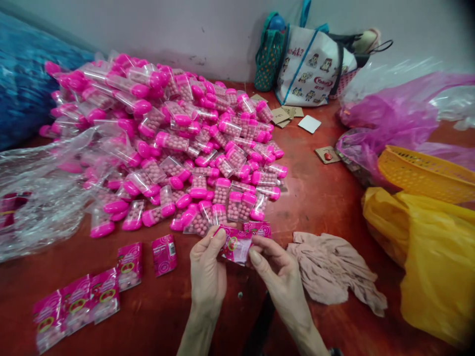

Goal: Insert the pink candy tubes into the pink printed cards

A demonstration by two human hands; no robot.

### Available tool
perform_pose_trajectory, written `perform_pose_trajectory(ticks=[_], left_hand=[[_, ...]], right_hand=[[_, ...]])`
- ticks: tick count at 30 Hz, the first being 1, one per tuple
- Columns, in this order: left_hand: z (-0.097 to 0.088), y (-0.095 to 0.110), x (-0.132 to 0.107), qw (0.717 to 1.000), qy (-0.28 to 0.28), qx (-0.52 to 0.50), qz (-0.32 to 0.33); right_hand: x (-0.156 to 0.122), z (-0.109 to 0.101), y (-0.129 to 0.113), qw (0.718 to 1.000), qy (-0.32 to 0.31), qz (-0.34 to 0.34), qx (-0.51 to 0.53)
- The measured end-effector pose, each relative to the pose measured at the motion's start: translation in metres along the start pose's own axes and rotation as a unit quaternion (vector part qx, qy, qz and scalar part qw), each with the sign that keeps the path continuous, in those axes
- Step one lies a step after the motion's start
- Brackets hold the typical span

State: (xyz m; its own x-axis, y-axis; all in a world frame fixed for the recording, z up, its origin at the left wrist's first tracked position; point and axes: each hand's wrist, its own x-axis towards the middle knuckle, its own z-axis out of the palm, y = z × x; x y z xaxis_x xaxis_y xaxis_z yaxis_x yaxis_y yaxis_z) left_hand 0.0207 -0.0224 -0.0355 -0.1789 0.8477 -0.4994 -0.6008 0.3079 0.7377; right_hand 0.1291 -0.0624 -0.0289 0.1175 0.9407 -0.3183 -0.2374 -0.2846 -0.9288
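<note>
My left hand (pixel 208 272) and my right hand (pixel 276 274) both pinch a pink printed packet (pixel 237 245) just above the red table (pixel 315 198). The left thumb presses the packet's left edge, the right fingers grip its lower right part. Right behind the packet lies a big heap of clear candy tubes with pink caps (pixel 178 143), filled with small pink balls. To the left of my hands several finished pink packets (pixel 128 264) lie flat in a loose row.
Crumpled clear plastic (pixel 37 198) covers the left side. A beige cloth (pixel 334 272) lies right of my hands. A yellow bag (pixel 434 257), a yellow basket (pixel 423 170), pink plastic (pixel 393 113) and tote bags (pixel 311 64) stand at the right and back.
</note>
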Motion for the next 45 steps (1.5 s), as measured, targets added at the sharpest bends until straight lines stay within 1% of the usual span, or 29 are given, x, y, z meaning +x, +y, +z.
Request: perform_pose_trajectory(ticks=[3,12,18,25,28,31,33,35,37,41,43,45], left_hand=[[0.000,0.000,0.000,1.000,-0.002,0.002,0.010],[0.002,-0.002,-0.001,1.000,0.005,0.000,0.010],[0.000,-0.003,0.000,1.000,-0.013,0.003,0.006],[0.000,-0.004,0.000,0.998,-0.046,0.014,-0.031],[-0.001,-0.005,-0.001,0.999,-0.039,0.014,-0.025],[-0.002,-0.005,-0.002,0.998,-0.049,0.043,0.005],[-0.003,-0.005,-0.003,0.993,-0.066,0.085,0.047],[-0.003,-0.005,-0.003,0.983,-0.083,0.131,0.097],[-0.004,-0.004,-0.001,0.973,-0.107,0.164,0.123],[-0.009,-0.002,0.002,0.964,-0.162,0.179,0.112],[-0.013,-0.001,0.003,0.966,-0.184,0.154,0.095],[-0.014,-0.001,0.003,0.969,-0.206,0.118,0.066]], right_hand=[[0.000,0.001,-0.001,1.000,0.010,0.004,-0.017],[0.002,-0.002,-0.001,0.999,0.035,0.026,0.017],[0.004,-0.002,0.004,0.997,0.016,0.049,0.049],[0.006,-0.002,0.008,0.993,0.011,0.045,0.107],[0.006,-0.002,0.009,0.995,0.015,0.040,0.086],[0.005,-0.002,0.007,0.998,0.032,0.033,0.034],[0.005,-0.003,0.006,0.998,0.055,0.007,-0.028],[0.004,-0.004,0.004,0.991,0.074,-0.045,-0.100],[0.005,-0.005,0.002,0.981,0.071,-0.097,-0.150],[0.007,-0.009,0.000,0.971,0.023,-0.152,-0.182],[0.006,-0.009,0.002,0.965,0.026,-0.180,-0.190],[0.004,-0.009,0.005,0.956,0.051,-0.207,-0.203]])
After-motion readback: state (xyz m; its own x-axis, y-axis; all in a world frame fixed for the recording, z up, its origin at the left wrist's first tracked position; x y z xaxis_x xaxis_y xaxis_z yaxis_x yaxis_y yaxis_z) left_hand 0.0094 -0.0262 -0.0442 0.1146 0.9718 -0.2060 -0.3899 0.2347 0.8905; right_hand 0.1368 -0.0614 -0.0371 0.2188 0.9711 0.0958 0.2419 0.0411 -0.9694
